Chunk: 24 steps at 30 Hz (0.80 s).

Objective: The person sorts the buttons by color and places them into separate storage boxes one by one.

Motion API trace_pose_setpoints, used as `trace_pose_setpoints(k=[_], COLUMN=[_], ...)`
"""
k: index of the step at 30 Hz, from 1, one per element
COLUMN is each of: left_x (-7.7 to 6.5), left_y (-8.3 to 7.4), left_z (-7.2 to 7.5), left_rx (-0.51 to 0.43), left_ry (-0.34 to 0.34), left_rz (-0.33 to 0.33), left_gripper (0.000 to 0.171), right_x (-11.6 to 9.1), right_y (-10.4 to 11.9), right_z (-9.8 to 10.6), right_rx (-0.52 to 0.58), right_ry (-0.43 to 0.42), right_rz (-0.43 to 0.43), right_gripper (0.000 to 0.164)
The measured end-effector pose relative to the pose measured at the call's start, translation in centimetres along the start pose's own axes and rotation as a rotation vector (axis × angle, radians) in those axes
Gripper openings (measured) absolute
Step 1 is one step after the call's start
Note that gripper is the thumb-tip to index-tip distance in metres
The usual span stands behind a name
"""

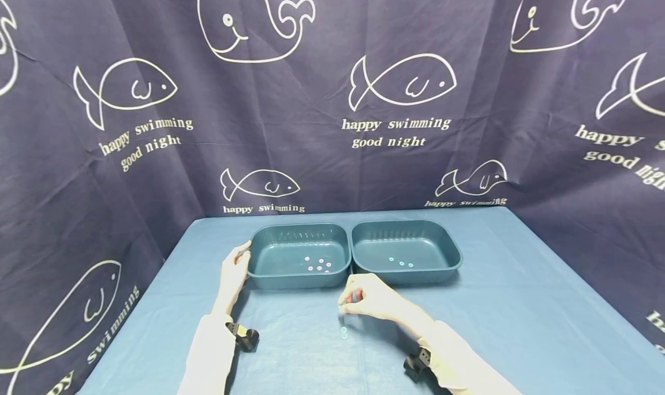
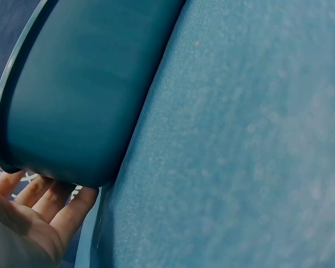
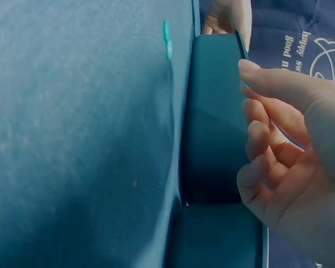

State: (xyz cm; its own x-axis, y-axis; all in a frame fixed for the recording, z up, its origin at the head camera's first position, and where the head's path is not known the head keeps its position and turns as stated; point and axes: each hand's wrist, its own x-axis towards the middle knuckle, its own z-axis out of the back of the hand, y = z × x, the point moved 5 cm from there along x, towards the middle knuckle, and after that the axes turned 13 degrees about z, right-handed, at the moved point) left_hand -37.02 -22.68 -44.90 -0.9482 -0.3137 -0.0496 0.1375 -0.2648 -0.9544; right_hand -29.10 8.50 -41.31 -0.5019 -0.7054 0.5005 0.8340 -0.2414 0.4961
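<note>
At the left end of the left teal tray (image 1: 298,281), my left hand (image 1: 235,271) holds the rim. The left wrist view shows its fingers (image 2: 53,201) against the outer end wall, with the thumb mostly cut off by the frame. In front of the trays, my right hand (image 1: 371,297) pinches between thumb and forefinger a tiny green piece (image 3: 244,85), mostly hidden by the fingertips. Just below that hand, two small flat round green pieces (image 1: 344,329) lie on the blue cloth. Several small pinkish round pieces (image 1: 321,261) lie in the left tray.
The right teal tray (image 1: 410,276) stands against the left one and holds three small green round pieces (image 1: 402,263). Both trays sit near the back of the cloth-covered table (image 1: 291,337). A dark blue printed curtain (image 1: 322,106) hangs behind and at both sides.
</note>
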Motion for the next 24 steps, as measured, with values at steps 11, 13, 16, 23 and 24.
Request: trace_pose_setpoints(k=[11,13,16,23,24], left_x=[0.2,0.2,0.2,0.1,0.1], left_y=[0.0,0.0,-0.1,0.0,0.1], left_z=[0.1,0.0,0.0,0.0,0.0], left_rx=[0.008,0.002,0.003,0.018,0.018], left_ry=[-0.015,-0.015,-0.020,-0.033,-0.031], left_rz=[0.008,0.013,0.011,-0.006,-0.004], left_gripper=[0.038,0.038,0.038,0.037,0.037], right_x=[-0.1,-0.2,-0.2,-0.1,-0.1], right_y=[-0.4,-0.6,-0.8,-0.8,-0.9], right_z=[1.8,2.1,2.6,4.3,4.5], right_rx=[0.046,0.066,0.089,0.043,0.037], right_ry=[-0.066,-0.080,-0.097,-0.135,-0.143], right_rz=[-0.070,-0.091,-0.105,-0.104,-0.104], right_gripper=[0.011,0.012,0.014,0.012,0.012])
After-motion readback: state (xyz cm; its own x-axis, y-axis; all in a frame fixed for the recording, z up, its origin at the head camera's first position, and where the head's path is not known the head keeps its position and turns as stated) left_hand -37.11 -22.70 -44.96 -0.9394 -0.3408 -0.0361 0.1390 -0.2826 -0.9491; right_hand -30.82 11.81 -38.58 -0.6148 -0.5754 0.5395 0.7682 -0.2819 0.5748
